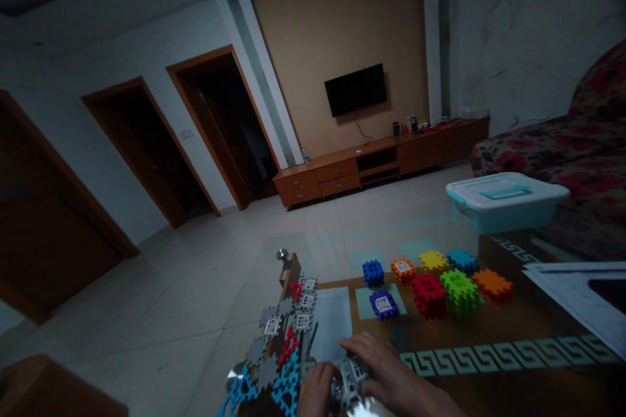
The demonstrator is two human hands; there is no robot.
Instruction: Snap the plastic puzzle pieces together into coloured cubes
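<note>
My left hand [317, 392] and my right hand [386, 370] meet at the bottom edge over a grey toothed puzzle tile [348, 383], fingers curled on it. Just left of them lies a heap of flat interlocking tiles [281, 339], grey, red and blue, some with white labels. Beyond my hands on the glass-topped table [489, 355] stand several assembled toothed cubes: blue [373, 272], purple [384, 303], red [429, 295], green [460, 292], orange [493, 285], yellow [433, 261].
A pale lidded plastic box [506, 199] sits at the table's far right corner. White papers [577, 293] lie at the right. A flowered sofa [562, 143], a TV [355, 88] over a wooden cabinet [381, 163] and dark doorways lie beyond the tiled floor.
</note>
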